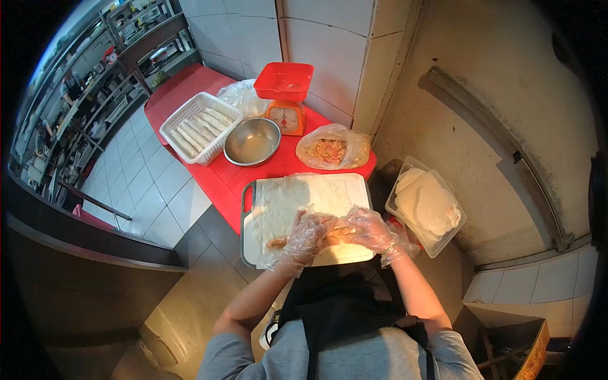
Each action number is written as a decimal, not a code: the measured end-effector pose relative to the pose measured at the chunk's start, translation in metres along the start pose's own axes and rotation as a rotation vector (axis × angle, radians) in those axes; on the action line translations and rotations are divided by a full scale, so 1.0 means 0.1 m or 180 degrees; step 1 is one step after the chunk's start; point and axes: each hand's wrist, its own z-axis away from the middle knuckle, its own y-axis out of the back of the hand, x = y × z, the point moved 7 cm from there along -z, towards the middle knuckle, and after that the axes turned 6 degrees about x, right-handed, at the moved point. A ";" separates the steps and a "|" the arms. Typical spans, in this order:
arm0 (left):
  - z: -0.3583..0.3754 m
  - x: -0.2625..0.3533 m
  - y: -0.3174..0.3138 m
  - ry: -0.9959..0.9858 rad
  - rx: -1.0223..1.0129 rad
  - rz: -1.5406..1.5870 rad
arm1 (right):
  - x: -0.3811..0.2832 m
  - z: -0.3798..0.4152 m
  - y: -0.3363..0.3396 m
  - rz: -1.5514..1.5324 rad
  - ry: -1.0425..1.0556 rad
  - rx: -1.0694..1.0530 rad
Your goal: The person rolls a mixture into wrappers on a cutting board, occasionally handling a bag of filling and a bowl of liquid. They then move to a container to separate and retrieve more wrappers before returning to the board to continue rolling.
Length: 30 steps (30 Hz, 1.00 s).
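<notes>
A thin pale wrapper sheet (278, 202) lies on a white cutting board (350, 187) with a grey edge. Along the board's near side runs a strip of orange-brown filling (277, 242). My left hand (306, 235), in a clear plastic glove, is curled over the middle of the strip. Gloved in the same way, my right hand (369, 230) has its fingers bent round the strip's right part. Both hands are closed on the filling, close together; the fingertips are partly hidden by the loose plastic.
Beyond the board stand a metal bowl (252, 142), a white basket (201, 126) of rolls, an orange scale (286, 116) with a red tray, and a bag of filling (332, 147). At right is a tub (425, 202) of wrappers. People (71, 87) are visible far left.
</notes>
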 end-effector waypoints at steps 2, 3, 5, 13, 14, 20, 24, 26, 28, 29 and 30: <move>0.02 -0.04 -0.12 -0.0129 -0.0032 0.0191 | 0.07 0.05 0.07 -0.0094 -0.0083 -0.0078; 0.04 -0.07 -0.21 -0.0193 -0.0049 0.0289 | 0.08 0.07 0.04 0.0025 -0.0103 -0.0055; 0.06 -0.16 -0.41 -0.0183 -0.0054 0.0474 | 0.09 0.10 -0.02 0.0274 -0.0136 -0.0003; -0.15 0.17 -0.11 0.0001 -0.0483 0.0423 | 0.16 0.11 0.06 0.0237 -0.0252 0.0001; -0.10 0.07 -0.21 -0.0012 -0.0405 0.0396 | 0.19 0.13 0.04 0.0292 -0.0301 -0.0068; 0.11 -0.21 0.26 0.0285 -0.0498 -0.0146 | 0.14 0.08 0.22 -0.0041 -0.0499 -0.0050; 0.40 -0.47 0.45 0.0303 -0.0325 -0.0245 | -0.09 -0.11 0.08 0.0113 -0.0141 -0.0234; 0.49 -0.56 0.55 0.0356 -0.0281 -0.0218 | -0.24 -0.22 -0.15 0.0415 0.0284 -0.0254; 0.53 -0.63 0.64 0.0429 -0.0173 -0.0103 | -0.39 -0.36 -0.44 0.0711 0.0443 -0.0443; 0.55 -0.66 0.63 0.0416 -0.0169 -0.0080 | -0.46 -0.41 -0.57 0.0860 0.0517 -0.0538; 0.58 -0.70 0.60 0.0405 -0.0166 -0.0058 | -0.45 -0.44 -0.73 0.0889 0.0526 -0.0634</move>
